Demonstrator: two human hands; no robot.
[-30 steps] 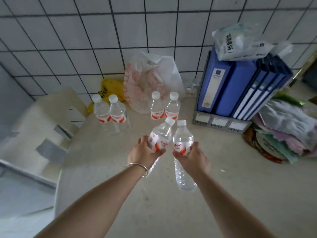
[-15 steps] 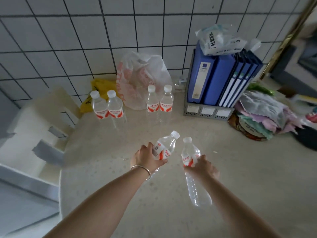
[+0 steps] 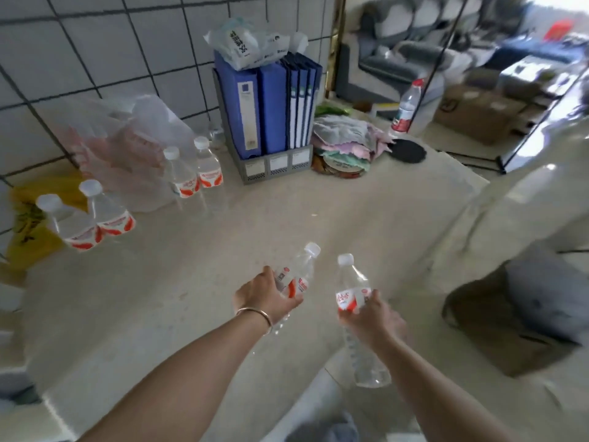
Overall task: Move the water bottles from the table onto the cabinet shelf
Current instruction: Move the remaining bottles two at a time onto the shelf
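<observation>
**Two bottles held above the surface**

The left hand wraps a clear ribbed water bottle, hiding its lower half. The right hand grips another bottle at its red label. Four bottles stand beyond on the pale speckled surface, edges blurred.

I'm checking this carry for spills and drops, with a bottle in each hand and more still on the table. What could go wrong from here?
1. The left hand grips its bottle tilted, so it may slip.
2. The right hand holds its bottle near the label, with the long body hanging below; it could swing and knock the table edge.
3. Both hands are full, so neither can catch a slipping bottle.
</observation>
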